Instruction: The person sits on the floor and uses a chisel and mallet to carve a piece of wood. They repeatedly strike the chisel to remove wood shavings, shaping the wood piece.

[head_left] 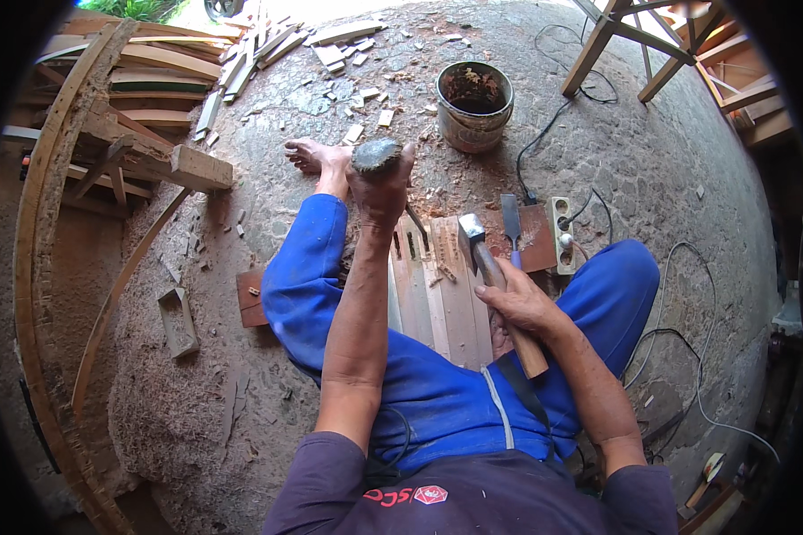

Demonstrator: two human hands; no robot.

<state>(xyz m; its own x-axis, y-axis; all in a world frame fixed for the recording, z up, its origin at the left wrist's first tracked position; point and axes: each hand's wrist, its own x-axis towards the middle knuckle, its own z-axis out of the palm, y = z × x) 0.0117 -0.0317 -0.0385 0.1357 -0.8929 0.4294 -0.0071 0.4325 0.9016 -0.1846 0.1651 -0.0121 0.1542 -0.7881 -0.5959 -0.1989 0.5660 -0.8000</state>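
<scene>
My left hand [382, 196] is closed around a chisel, whose worn, round handle end [376, 156] points up toward me. The chisel's thin blade [417, 223] slants down to the pale wooden boards [451, 312] lying side by side between my legs. Dark slots and small chips show near the boards' far ends. My right hand [519, 303] grips a hammer [491, 267] by its wooden handle; the metal head sits just above the boards, apart from the chisel. Beyond my right hand lies a second chisel [511, 218] with a wide blade and blue handle, on a reddish-brown board [535, 239].
A bucket [475, 107] of shavings stands ahead. A white power strip [561, 234] with cables lies by my right knee. Wood offcuts [330, 58] and chips litter the floor. Timber frames [71, 178] crowd the left; a wooden trestle [629, 40] stands far right.
</scene>
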